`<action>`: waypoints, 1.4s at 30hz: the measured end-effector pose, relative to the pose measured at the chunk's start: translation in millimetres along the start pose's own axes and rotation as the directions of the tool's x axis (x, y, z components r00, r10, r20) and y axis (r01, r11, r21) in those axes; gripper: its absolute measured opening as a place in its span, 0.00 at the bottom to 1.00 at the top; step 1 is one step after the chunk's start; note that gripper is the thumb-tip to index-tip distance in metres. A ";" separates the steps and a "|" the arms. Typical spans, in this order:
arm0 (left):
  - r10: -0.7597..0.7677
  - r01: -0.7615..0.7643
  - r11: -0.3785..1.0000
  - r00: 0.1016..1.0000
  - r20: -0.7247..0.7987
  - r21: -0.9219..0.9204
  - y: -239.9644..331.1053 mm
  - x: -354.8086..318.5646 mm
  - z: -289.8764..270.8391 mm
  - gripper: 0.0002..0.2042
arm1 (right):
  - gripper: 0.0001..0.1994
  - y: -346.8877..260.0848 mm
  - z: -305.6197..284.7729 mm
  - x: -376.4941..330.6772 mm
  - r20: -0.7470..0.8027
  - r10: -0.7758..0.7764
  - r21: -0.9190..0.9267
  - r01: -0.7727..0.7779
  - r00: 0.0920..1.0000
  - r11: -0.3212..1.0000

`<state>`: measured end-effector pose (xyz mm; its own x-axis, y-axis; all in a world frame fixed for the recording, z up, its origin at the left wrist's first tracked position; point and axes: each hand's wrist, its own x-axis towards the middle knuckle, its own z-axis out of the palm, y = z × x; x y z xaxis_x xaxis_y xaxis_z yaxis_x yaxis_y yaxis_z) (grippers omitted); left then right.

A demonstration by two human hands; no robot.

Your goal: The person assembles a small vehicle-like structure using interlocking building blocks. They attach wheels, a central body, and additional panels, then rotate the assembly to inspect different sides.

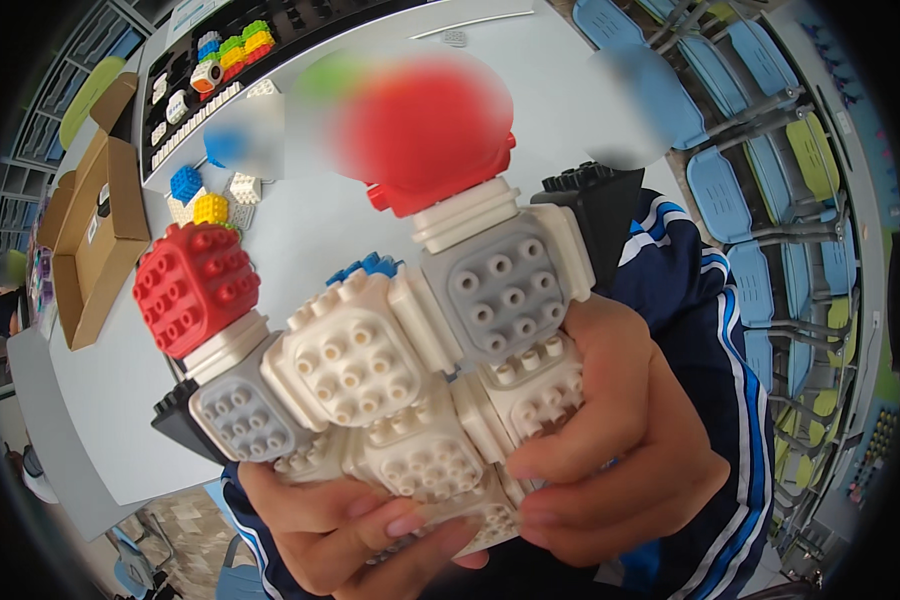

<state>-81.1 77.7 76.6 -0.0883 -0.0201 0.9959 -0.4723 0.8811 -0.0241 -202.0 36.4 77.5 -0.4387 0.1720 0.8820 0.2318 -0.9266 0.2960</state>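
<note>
Beyond the hands, I see a pale table point(300, 230) running far and left, its near edge dropping to floor at lower left, with an open cardboard box point(95, 235) near its left edge and blue chairs point(760, 150) at right. Close up, I hold a block assembly point(390, 370) of white, grey and red studded cubes: my left hand point(355, 530) curls closed under it, my right hand point(620, 450) wraps its right side.

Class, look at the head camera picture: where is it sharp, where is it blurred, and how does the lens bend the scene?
In the head view, the block model held by the left hand and right hand is sharp and evenly lit; the red piece atop it is smeared to a blur; the table edge and blue chairs curve toward the dark round rim.
</note>
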 end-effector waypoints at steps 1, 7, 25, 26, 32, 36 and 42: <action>-0.255 0.258 0.950 0.966 -0.042 0.175 36.9 8.3 9.5 0.13 | 0.08 -1.1 -2.3 -1.0 0.006 0.015 0.036 -0.015 1.000 0.999; 0.281 -0.263 0.939 0.958 0.053 -0.221 -20.0 -6.1 -15.3 0.13 | 0.06 6.0 -1.3 -0.2 -0.030 -0.084 0.086 0.086 0.996 0.993; 0.169 -0.160 0.970 0.985 0.037 -0.183 -9.9 -14.0 -16.5 0.14 | 0.08 -16.6 -16.3 5.2 0.123 0.041 0.074 -0.050 0.992 0.996; 0.164 -0.156 0.973 0.986 0.034 -0.169 -8.9 -15.2 -18.2 0.14 | 0.08 -14.5 -16.9 5.5 0.129 0.032 0.101 -0.045 0.991 0.994; 0.049 -0.045 0.994 0.998 0.041 -0.100 -2.5 -17.9 -17.4 0.14 | 0.09 4.6 -8.1 1.7 0.035 -0.041 0.142 0.035 0.999 0.989; 0.170 -0.179 0.963 0.983 -0.063 -0.200 -16.8 -17.3 -6.6 0.14 | 0.15 12.9 1.6 -4.2 -0.064 -0.114 -0.008 0.113 0.991 0.994; 0.034 -0.032 0.974 0.999 0.004 -0.222 -16.8 -18.5 -18.0 0.14 | 0.18 4.6 -0.8 -4.6 0.061 0.168 -0.241 -0.149 0.984 0.959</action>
<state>-55.8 71.8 60.1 -0.1075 0.0076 0.9942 -0.2625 0.9643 -0.0358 -199.6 31.0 74.5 -0.3395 0.0340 0.9400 0.0783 -0.9948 0.0643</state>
